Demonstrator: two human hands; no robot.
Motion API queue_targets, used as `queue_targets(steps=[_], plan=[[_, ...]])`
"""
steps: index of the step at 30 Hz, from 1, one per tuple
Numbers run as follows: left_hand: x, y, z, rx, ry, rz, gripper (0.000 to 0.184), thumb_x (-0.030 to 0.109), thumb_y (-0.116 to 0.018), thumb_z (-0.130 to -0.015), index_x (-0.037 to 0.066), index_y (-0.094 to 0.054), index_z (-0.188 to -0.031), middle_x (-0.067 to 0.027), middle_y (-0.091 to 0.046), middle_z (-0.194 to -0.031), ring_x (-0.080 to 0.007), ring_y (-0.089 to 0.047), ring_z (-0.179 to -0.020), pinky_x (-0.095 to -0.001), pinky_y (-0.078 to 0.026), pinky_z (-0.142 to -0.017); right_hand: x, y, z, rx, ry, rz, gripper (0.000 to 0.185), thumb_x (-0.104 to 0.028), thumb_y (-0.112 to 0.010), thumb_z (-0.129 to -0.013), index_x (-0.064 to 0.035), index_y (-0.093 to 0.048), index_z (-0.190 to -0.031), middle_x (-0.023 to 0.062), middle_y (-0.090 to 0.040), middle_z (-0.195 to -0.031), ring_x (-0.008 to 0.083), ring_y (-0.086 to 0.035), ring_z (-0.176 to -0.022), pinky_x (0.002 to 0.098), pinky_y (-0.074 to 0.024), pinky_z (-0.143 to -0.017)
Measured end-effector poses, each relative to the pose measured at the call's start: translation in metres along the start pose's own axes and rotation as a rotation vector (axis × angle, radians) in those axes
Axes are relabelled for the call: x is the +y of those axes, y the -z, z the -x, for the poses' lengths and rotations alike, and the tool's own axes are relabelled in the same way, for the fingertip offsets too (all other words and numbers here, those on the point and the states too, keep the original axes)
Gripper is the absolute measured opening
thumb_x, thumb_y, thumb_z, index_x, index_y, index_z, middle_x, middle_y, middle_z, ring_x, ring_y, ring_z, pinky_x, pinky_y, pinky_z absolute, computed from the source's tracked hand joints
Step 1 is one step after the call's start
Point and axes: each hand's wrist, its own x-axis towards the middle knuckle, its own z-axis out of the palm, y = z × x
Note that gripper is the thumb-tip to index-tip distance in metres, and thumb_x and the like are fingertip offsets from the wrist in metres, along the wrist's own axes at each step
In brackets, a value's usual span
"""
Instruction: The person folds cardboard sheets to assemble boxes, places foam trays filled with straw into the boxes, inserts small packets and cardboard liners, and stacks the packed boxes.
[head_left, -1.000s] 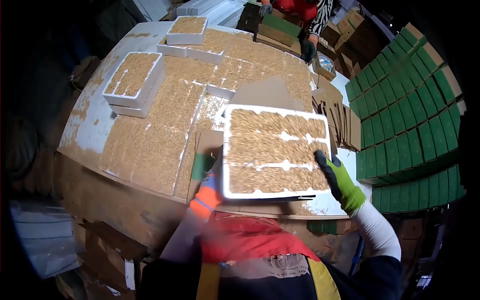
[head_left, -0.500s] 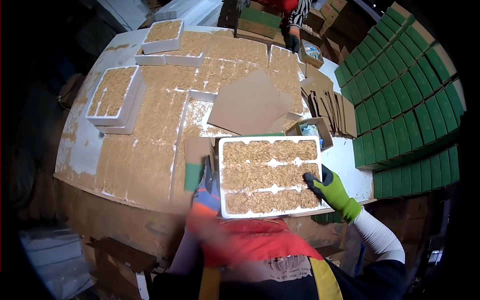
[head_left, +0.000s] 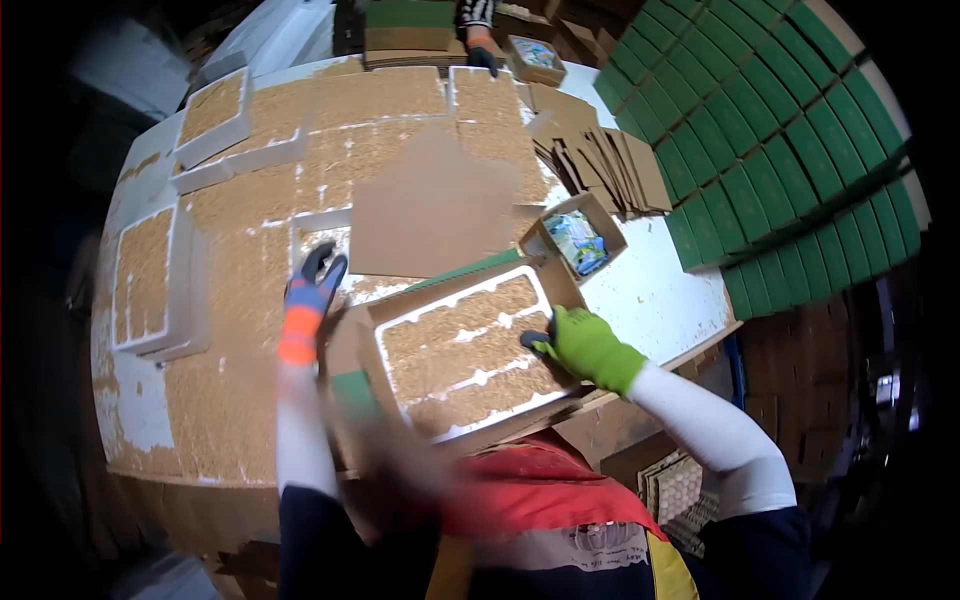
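Observation:
A white foam tray filled with shavings sits tilted inside an open cardboard box with green flaps, at the table's front edge. My right hand, in a green and black glove, grips the right side of the tray and box, its thumb over the shavings. Away from the tray, my left hand, in a grey and orange glove, has its fingers apart above the table, left of a flat cardboard sheet. Nothing shows in its fingers.
Shavings-filled foam trays stand stacked at the left. A small box of blue packets is beyond my right hand. Folded cardboard lies at the back right, near stacked green boxes. A co-worker's gloved hand touches the far edge.
The tray has gone down into the cardboard box. My left hand has let go of it and moved up and left. My right hand stays at its right side. The view has shifted right.

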Motion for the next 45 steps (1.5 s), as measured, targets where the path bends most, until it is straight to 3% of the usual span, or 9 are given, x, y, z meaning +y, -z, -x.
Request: queue_targets(steps=[3, 7, 15, 19, 25, 29, 32, 36, 45], plan=[[-0.032, -0.05, -0.087, 0.176, -0.131, -0.343, 0.084, 0.041, -0.076, -0.072, 0.003, -0.039, -0.138, -0.0236, -0.05, -0.131, -0.0387, -0.048, -0.12, -0.0401, -0.04, -0.101, -0.022, 0.014, -0.029, -0.41, -0.024, 0.211, 0.031, -0.041, -0.06, -0.085, -0.0128, -0.07, -0.093, 0.013, -0.068, -0.087, 0.0322, -0.066, -0.084, 0.0433, -0.0515, -0.074], [-0.055, -0.097, -0.112, 0.379, 0.175, -0.614, 0.115, 0.048, -0.084, -0.053, 0.006, -0.028, -0.144, -0.0241, -0.03, -0.144, -0.0368, -0.037, -0.131, -0.0392, -0.037, -0.105, -0.031, -0.03, -0.018, -0.064, 0.32, 0.539, 0.025, -0.028, -0.059, -0.083, -0.0074, -0.067, -0.096, 0.0113, -0.068, -0.085, 0.0281, -0.068, -0.077, 0.0402, -0.0525, -0.065], [-0.008, -0.067, -0.038, 0.255, 0.06, 0.523, 0.049, 0.002, -0.072, -0.078, -0.001, -0.052, -0.122, -0.0085, -0.064, -0.109, -0.0184, -0.061, -0.096, -0.0291, -0.049, -0.082, 0.151, 0.016, -0.08, 0.562, -0.3, -0.496, 0.026, -0.031, -0.068, -0.079, -0.0113, -0.068, -0.097, 0.0103, -0.069, -0.079, 0.0191, -0.067, -0.068, 0.0324, -0.0504, -0.061], [0.045, -0.03, -0.009, 0.276, 0.045, 0.381, 0.029, 0.011, -0.067, -0.083, -0.001, -0.06, -0.11, -0.0011, -0.063, -0.087, -0.0093, -0.054, -0.073, -0.0246, -0.042, -0.062, 0.186, -0.041, -0.163, 0.419, -0.526, 0.001, 0.035, -0.044, -0.064, -0.08, -0.0144, -0.069, -0.098, 0.011, -0.063, -0.103, 0.0249, -0.06, -0.098, 0.0408, -0.0478, -0.077], [0.089, 0.027, 0.034, 0.488, -0.064, 0.253, 0.023, 0.022, -0.061, -0.091, 0.005, -0.061, -0.106, 0.0026, -0.061, -0.083, -0.0071, -0.053, -0.067, -0.023, -0.041, -0.057, 0.196, -0.078, -0.192, 0.567, -0.404, -0.231, 0.025, -0.029, -0.061, -0.077, -0.0082, -0.069, -0.088, 0.0143, -0.066, -0.096, 0.0327, -0.061, -0.09, 0.0426, -0.0477, -0.078], [0.102, 0.052, 0.068, 0.548, -0.192, 0.245, 0.041, 0.017, -0.057, -0.093, 0.001, -0.049, -0.131, -0.0042, -0.058, -0.117, -0.0117, -0.055, -0.102, -0.027, -0.045, -0.086, 0.162, -0.041, -0.14, 1.008, -0.348, -0.183, 0.03, -0.034, -0.07, -0.073, -0.0108, -0.069, -0.092, 0.0113, -0.065, -0.094, 0.0313, -0.061, -0.089, 0.0414, -0.0483, -0.08], [0.156, 0.039, 0.112, 0.539, -0.176, -0.052, 0.063, 0.011, -0.058, -0.09, 0.003, -0.028, -0.144, -0.0118, -0.05, -0.128, -0.0184, -0.052, -0.111, -0.0308, -0.044, -0.093, 0.073, 0.022, -0.058, 1.032, 0.314, -0.697, 0.03, 0.003, -0.074, -0.066, -0.0082, -0.068, -0.094, 0.0089, -0.061, -0.095, 0.0233, -0.06, -0.08, 0.0304, -0.0477, -0.072], [0.213, -0.02, 0.153, 0.299, -0.073, 0.201, 0.082, 0.005, -0.068, -0.079, 0.001, -0.022, -0.147, -0.0143, -0.044, -0.135, -0.023, -0.048, -0.119, -0.0344, -0.038, -0.102, 0.025, -0.007, -0.01, 0.631, 0.576, -0.309, 0.053, -0.027, -0.078, -0.058, -0.0064, -0.063, -0.105, 0.0131, -0.057, -0.113, 0.0342, -0.045, -0.115, 0.0472, -0.0351, -0.097], [0.101, -0.089, 0.148, -0.121, -0.186, -1.147, 0.043, 0.015, -0.053, -0.088, 0.003, -0.05, -0.129, -0.0199, -0.061, -0.108, -0.0345, -0.059, -0.099, -0.0392, -0.049, -0.081, 0.016, 0.067, 0.035, 0.784, 0.639, -0.661, 0.03, -0.011, -0.067, -0.073, -0.0071, -0.063, -0.103, 0.013, -0.06, -0.105, 0.0318, -0.057, -0.097, 0.0418, -0.0447, -0.086]])
